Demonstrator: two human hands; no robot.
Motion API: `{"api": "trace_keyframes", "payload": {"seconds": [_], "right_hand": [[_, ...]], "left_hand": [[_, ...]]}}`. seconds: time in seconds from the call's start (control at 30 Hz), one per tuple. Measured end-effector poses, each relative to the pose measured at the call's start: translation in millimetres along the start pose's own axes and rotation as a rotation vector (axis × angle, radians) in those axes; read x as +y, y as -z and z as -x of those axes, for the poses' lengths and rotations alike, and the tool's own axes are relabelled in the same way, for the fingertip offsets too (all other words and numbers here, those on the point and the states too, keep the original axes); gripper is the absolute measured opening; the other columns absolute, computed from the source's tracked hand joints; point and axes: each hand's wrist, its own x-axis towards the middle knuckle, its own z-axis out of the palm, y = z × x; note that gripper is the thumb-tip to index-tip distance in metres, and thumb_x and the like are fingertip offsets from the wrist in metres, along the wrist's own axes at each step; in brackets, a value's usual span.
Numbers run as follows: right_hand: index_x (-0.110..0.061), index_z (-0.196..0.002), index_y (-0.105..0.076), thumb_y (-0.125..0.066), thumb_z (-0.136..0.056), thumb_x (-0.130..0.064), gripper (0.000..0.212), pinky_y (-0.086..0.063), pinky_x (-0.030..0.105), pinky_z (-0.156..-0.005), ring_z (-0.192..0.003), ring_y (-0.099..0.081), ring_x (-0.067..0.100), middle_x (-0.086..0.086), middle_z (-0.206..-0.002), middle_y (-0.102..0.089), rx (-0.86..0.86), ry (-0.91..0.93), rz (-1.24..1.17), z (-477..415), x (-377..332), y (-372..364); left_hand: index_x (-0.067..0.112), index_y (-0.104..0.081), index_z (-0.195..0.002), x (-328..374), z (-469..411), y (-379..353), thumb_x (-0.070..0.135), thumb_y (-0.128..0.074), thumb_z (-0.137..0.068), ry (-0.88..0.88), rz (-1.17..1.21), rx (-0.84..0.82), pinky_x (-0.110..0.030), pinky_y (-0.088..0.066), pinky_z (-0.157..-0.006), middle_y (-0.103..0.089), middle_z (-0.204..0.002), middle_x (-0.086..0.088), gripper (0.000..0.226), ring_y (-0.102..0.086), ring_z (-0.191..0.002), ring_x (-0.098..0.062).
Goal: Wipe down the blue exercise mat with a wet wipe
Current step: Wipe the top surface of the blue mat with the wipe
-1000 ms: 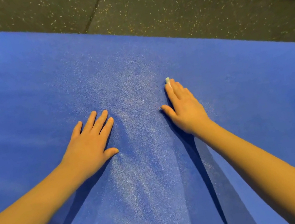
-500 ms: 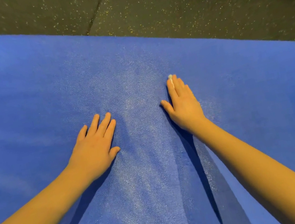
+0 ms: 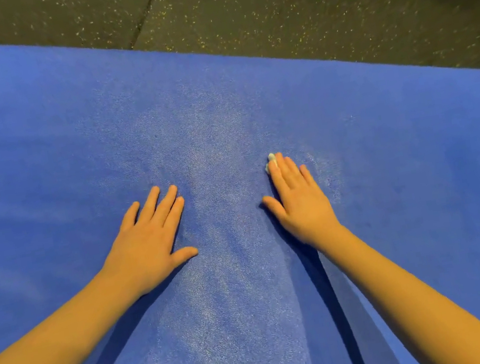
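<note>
While the wiping stroke is judged to be under way, the blue exercise mat (image 3: 35,153) fills most of the view, with dark speckled flooring (image 3: 298,11) beyond its far edge.

Left hand (image 3: 148,233): flat on the mat's middle, fingers straight and slightly spread, holding nothing. It is judged to be a brace.

Right hand (image 3: 299,200): flat, apart from the left, fingers straight and close together, pressing the wet wipe (image 3: 271,158) onto the mat.

The wipe is mostly hidden beneath those fingers; a small white wad shows past the index fingertip.

The next move calls for steady downward pressure and a slide toward unwiped areas near the edges.

No brand, label or writing is legible.
</note>
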Motion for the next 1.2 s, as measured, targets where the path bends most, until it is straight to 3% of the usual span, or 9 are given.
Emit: {"api": "trace_keyframes", "payload": {"seconds": [0.1, 0.2, 0.43, 0.53, 0.63, 0.77, 0.93, 1.03, 1.2], "right_hand": [[-0.013, -0.154, -0.001, -0.026, -0.1, -0.051, 0.071, 0.002, 0.039, -0.121, -0.149, 0.006, 0.021, 0.001, -0.162, 0.004, 0.018, -0.156, -0.072, -0.3, -12.6, -0.7], [-0.014, -0.154, 0.002, -0.012, -0.09, -0.063, 0.081, 0.01, 0.031, -0.117, -0.147, 0.013, 0.017, -0.002, -0.16, 0.01, -0.067, 0.052, -0.12, 42.5, -43.6, -11.4], [-0.014, -0.154, -0.002, -0.005, -0.085, -0.062, 0.084, 0.004, 0.036, -0.119, -0.149, 0.004, 0.02, 0.0, -0.162, 0.002, 0.002, -0.136, -0.086, 38.4, -15.2, -10.1], [-0.013, -0.154, -0.001, -0.014, -0.088, -0.061, 0.083, 0.008, 0.032, -0.117, -0.148, 0.006, 0.02, 0.002, -0.161, 0.004, -0.07, 0.028, -0.169, 66.8, -50.4, -18.7], [-0.014, -0.154, -0.005, -0.011, -0.09, -0.065, 0.082, 0.006, 0.033, -0.118, -0.149, 0.001, 0.019, -0.001, -0.161, 0.001, -0.115, 0.249, -0.08, 93.8, -41.6, -22.5], [-0.016, -0.155, -0.002, -0.007, -0.091, -0.06, 0.078, 0.004, 0.037, -0.119, -0.149, 0.003, 0.019, -0.001, -0.162, 0.003, -0.052, -0.04, -0.031, 75.6, -8.3, -18.0], [-0.015, -0.154, 0.005, -0.011, -0.089, -0.067, 0.085, 0.013, 0.029, -0.115, -0.147, 0.013, 0.015, -0.002, -0.16, 0.012, -0.099, 0.054, -0.175, 117.7, -57.7, -28.4], [-0.018, -0.154, 0.004, 0.002, -0.084, -0.074, 0.09, 0.013, 0.03, -0.116, -0.148, 0.008, 0.015, -0.004, -0.161, 0.009, -0.145, 0.191, -0.098, 123.1, -41.5, -23.9], [-0.015, -0.154, 0.002, -0.024, -0.1, -0.053, 0.072, 0.007, 0.035, -0.118, -0.148, 0.008, 0.017, 0.0, -0.162, 0.008, -0.057, -0.145, -0.098, 107.6, -26.9, -21.4]], "left_hand": [[0.001, -0.052, -0.134, 0.3, -0.3, 0.2, 0.068, -0.03, -0.081, 0.014, -0.009, -0.007, -0.057, -0.045, -0.093, -0.042, -0.145, -0.013, 0.088, -0.048, -0.128, -0.037], [0.002, -0.055, -0.133, 6.0, 7.1, -3.0, 0.064, -0.028, -0.084, 0.031, 0.016, -0.014, -0.056, -0.044, -0.096, -0.048, -0.143, -0.014, 0.083, -0.048, -0.129, -0.036], [0.008, -0.045, -0.142, 26.2, 42.4, -12.4, 0.058, -0.027, -0.093, -0.079, 0.081, 0.02, -0.044, -0.013, -0.111, -0.034, -0.152, -0.007, 0.072, -0.024, -0.14, -0.021], [0.01, -0.046, -0.141, 38.9, 53.0, -13.7, 0.06, -0.02, -0.097, -0.089, 0.084, -0.025, -0.039, -0.008, -0.112, -0.037, -0.151, -0.006, 0.072, -0.023, -0.14, -0.02], [0.01, -0.049, -0.139, 44.1, 58.4, -18.6, 0.058, -0.012, -0.099, -0.069, 0.056, -0.051, -0.042, -0.015, -0.109, -0.041, -0.148, -0.006, 0.073, -0.026, -0.137, -0.021], [0.009, -0.056, -0.134, 50.6, 63.0, -11.0, 0.055, -0.019, -0.095, -0.024, 0.039, -0.095, -0.048, -0.037, -0.106, -0.047, -0.144, -0.008, 0.071, -0.042, -0.134, -0.027], [0.019, 0.002, -0.154, 72.1, 79.8, -0.8, 0.069, 0.017, -0.064, 0.067, 0.138, -0.193, -0.039, 0.004, -0.118, 0.015, -0.159, 0.003, 0.103, 0.009, -0.148, -0.018], [0.021, 0.011, -0.152, 79.5, 90.4, -1.3, 0.081, 0.026, -0.05, 0.056, 0.135, -0.235, -0.038, 0.006, -0.118, 0.026, -0.155, 0.005, 0.12, 0.019, -0.145, -0.014], [0.023, 0.009, -0.153, 82.0, 101.7, -0.2, 0.089, 0.031, -0.041, 0.044, 0.194, -0.244, -0.037, 0.008, -0.117, 0.031, -0.145, 0.01, 0.131, 0.028, -0.132, -0.003]]}}
